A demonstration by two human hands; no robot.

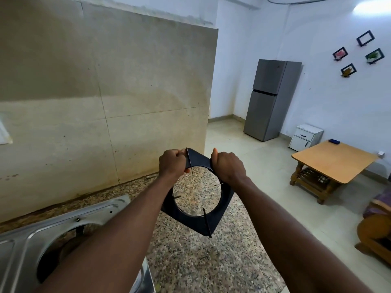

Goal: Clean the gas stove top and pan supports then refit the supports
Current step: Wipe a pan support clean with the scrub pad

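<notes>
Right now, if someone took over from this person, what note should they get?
Left hand and right hand: both grip the upper end of the black pan support, held tilted in the air over the granite counter, right of the stove top.
Done: this support is off the stove; the visible burner opening is bare.
Cleaning so far: cannot tell.
Left: finish any cleaning, then refit the support.

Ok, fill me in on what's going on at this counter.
A person holds a black pan support up off the granite counter, tilted, the left hand and right hand each gripping its far edge. The steel stove top sits at the lower left with a burner opening uncovered, so this support is not refitted yet.
</notes>
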